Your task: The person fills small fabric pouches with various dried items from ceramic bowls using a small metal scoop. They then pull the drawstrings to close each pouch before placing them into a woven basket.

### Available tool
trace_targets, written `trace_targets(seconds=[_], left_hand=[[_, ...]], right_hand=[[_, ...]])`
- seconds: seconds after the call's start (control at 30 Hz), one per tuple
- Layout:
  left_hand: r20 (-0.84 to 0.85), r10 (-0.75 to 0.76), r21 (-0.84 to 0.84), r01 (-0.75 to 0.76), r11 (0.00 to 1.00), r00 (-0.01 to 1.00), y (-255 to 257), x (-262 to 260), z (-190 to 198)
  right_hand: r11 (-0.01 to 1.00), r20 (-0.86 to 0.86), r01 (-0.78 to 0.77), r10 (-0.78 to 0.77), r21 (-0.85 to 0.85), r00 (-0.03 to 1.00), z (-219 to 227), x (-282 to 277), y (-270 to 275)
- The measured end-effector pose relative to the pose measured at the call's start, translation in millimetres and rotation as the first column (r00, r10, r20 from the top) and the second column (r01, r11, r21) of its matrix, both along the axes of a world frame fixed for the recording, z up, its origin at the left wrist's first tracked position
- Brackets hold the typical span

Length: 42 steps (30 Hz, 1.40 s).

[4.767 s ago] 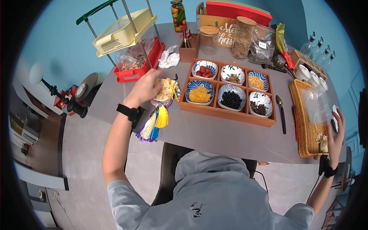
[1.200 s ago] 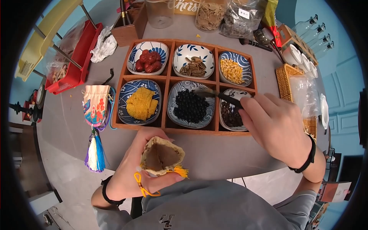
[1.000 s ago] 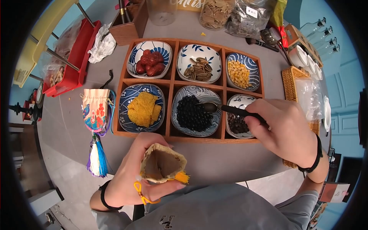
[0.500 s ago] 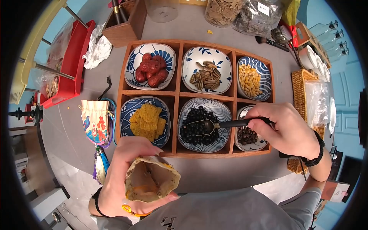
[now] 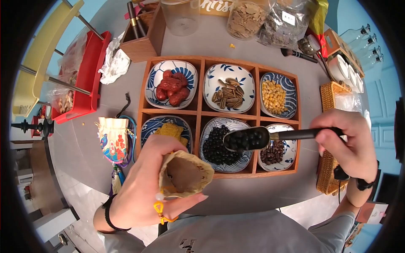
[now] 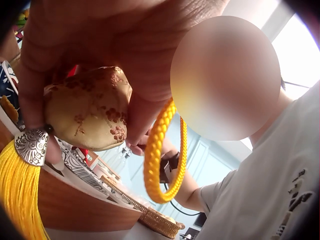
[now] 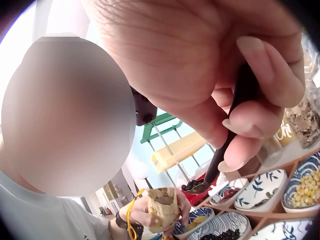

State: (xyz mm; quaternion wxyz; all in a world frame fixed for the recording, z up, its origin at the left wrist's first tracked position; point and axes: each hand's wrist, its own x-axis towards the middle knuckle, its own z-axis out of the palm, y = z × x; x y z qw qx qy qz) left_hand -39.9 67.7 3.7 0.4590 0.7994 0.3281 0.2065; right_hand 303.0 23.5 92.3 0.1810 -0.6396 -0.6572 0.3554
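The left hand (image 5: 141, 185) grips a patterned gold pouch (image 5: 185, 175), its mouth open toward the head camera; a yellow cord loop (image 6: 156, 155) and yellow tassel (image 6: 19, 187) hang from it in the left wrist view. The right hand (image 5: 352, 143) pinches the dark handle of a small scoop (image 5: 249, 139). Black beans fill the scoop, which is held over the bowl of black beans (image 5: 219, 156), to the right of the pouch. Part of the bowl with yellow pieces (image 5: 171, 130) is hidden behind the left hand.
The wooden tray (image 5: 198, 88) also holds bowls of red dates (image 5: 172, 90), striped seeds, corn kernels and dark brown beans. A second pouch (image 5: 114, 139) lies left of it. A wicker basket (image 5: 327, 173) stands right; jars, a wooden box (image 5: 145, 42) and a red bin (image 5: 90, 71) are behind.
Since half a second ago, the scoop has risen out of the black beans with a load, and the right hand has moved right. The pouch has shifted slightly right and up.
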Motion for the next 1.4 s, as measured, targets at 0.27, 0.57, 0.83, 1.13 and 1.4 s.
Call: trace_targets(seconds=[0.27,0.57,0.83,1.13,1.4], left_hand=[[0.055,-0.085,-0.028,0.087,0.996,0.995,2.4,13.2,2.8],[0.134,-0.045,-0.080,0.056,0.995,0.990,-2.6,3.8,-8.4],[0.109,-0.073,-0.107,0.084,0.991,0.991,-7.9,-1.6,-11.9],[0.072,-0.051,-0.069,0.056,0.996,0.996,-9.0,-3.4,-12.3],[0.062,-0.005,-0.048,0.007,0.999,0.998,-7.9,-9.8,-12.3]], right_hand=[[0.802,0.355,-0.416,0.274,0.429,0.894,13.5,-52.8,-4.9],[0.776,0.356,-0.295,0.097,0.558,0.930,14.0,-39.9,-24.6],[0.788,0.578,-0.459,0.164,0.411,0.799,-37.0,-24.7,-12.5],[0.875,0.506,-0.415,0.249,0.248,0.826,-22.6,-34.5,-3.6],[0.936,0.269,-0.340,0.304,0.095,0.914,-35.4,-22.4,10.6]])
